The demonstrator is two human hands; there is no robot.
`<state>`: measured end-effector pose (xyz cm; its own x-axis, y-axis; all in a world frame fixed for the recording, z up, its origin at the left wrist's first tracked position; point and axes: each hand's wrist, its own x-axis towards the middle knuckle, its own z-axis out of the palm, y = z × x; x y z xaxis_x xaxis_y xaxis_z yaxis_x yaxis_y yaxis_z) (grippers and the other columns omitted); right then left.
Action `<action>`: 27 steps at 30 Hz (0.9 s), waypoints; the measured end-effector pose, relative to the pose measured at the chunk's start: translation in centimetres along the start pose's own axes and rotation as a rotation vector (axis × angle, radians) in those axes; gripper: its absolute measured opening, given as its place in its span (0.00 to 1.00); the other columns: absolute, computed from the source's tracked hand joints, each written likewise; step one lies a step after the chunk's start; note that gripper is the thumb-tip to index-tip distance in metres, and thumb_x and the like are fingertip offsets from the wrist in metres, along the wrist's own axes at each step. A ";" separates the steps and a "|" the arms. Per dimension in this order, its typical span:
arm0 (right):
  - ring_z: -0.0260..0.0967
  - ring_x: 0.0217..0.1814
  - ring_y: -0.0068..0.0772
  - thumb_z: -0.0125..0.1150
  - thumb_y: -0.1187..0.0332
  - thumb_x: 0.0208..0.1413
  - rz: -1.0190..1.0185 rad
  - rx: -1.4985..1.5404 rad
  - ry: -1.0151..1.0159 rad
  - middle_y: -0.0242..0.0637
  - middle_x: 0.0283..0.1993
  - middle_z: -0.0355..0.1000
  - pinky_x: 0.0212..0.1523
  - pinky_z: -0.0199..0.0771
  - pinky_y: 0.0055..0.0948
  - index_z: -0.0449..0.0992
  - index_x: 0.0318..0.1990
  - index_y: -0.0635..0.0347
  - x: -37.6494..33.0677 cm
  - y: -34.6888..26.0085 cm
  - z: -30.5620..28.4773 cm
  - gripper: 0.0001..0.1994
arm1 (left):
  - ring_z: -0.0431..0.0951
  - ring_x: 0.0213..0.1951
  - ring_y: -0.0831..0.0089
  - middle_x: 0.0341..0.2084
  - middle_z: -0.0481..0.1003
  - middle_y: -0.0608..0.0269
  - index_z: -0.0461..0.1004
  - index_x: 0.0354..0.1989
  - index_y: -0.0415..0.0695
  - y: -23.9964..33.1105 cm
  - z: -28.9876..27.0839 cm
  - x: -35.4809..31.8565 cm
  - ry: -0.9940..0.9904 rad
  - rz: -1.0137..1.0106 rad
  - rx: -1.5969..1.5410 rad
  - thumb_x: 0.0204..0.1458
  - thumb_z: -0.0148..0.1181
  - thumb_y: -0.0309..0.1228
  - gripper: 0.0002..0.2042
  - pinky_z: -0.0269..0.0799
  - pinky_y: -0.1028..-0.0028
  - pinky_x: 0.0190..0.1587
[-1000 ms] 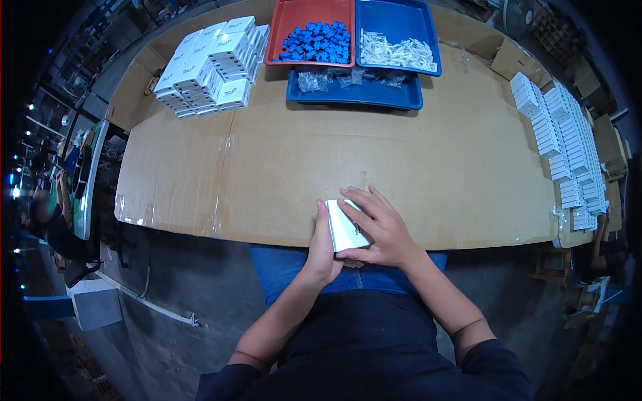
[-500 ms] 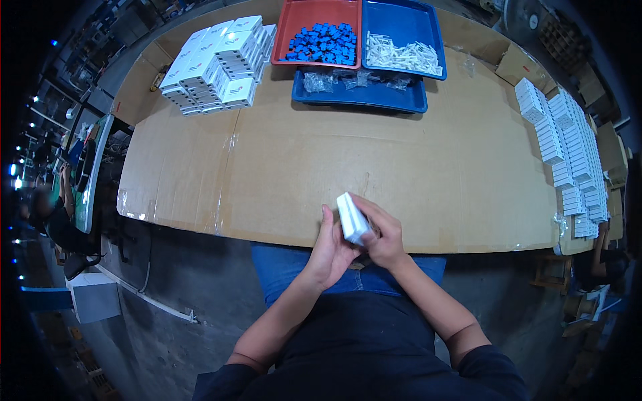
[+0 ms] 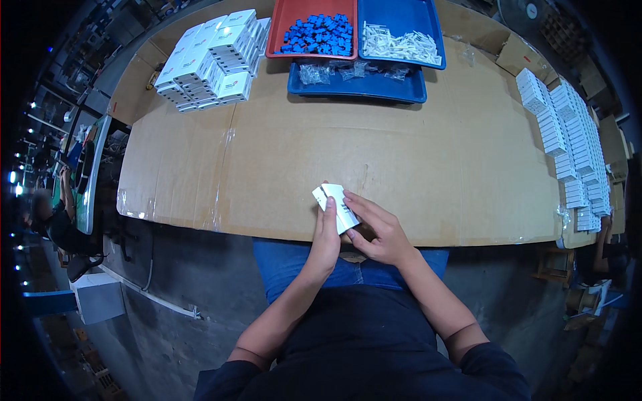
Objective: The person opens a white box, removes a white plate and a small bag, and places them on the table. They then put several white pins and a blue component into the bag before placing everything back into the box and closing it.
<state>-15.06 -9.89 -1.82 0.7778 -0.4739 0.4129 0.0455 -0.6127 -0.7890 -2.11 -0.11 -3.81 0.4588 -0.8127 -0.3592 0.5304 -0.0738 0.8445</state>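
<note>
Above the near edge of the table, both hands hold a small white box with dark print on its face. A dark slit runs along its left side, splitting off a narrower white strip; whether that is a flap or a second piece I cannot tell. My left hand grips it from the left, thumb lying up along the strip. My right hand pinches the right side, fingertips at the upper edge and thumb at the lower corner.
White boxes are stacked at the far left. A red tray holds blue plastic pieces, a blue tray white ones; another blue tray with clear bags sits below them. Rows of white boxes line the right edge. People work at both sides.
The white box has turned so its printed face shows, and has shifted slightly left. My left hand has closed on it from the side, its thumb now against the box.
</note>
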 end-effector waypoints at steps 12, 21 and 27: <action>0.84 0.41 0.49 0.59 0.74 0.63 -0.143 -0.204 0.066 0.58 0.59 0.77 0.42 0.85 0.37 0.71 0.65 0.74 -0.9 1.3 2.0 0.23 | 0.69 0.39 0.80 0.38 0.70 0.66 0.67 0.57 0.41 0.8 1.5 -0.9 0.119 0.105 0.135 0.76 0.38 0.50 0.23 0.68 0.76 0.44; 0.83 0.51 0.51 0.60 0.75 0.63 -0.078 -0.221 0.033 0.59 0.63 0.74 0.45 0.87 0.38 0.70 0.65 0.76 -1.6 1.2 2.5 0.24 | 0.72 0.41 0.79 0.40 0.72 0.65 0.68 0.58 0.40 0.1 1.0 -0.7 0.143 0.105 0.105 0.75 0.40 0.48 0.22 0.69 0.76 0.45; 0.76 0.65 0.45 0.56 0.68 0.70 0.036 0.096 0.011 0.55 0.69 0.70 0.61 0.79 0.39 0.71 0.67 0.70 -0.1 -0.4 0.8 0.22 | 0.70 0.61 0.69 0.61 0.68 0.52 0.52 0.77 0.40 2.3 -0.2 -0.5 -0.040 0.222 0.077 0.74 0.42 0.38 0.27 0.65 0.72 0.65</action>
<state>-14.63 -9.14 -1.92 0.7729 -0.5020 0.3881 0.0777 -0.5322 -0.8431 -0.97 0.21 -1.78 0.5288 -0.8360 -0.1468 0.3628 0.0662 0.9295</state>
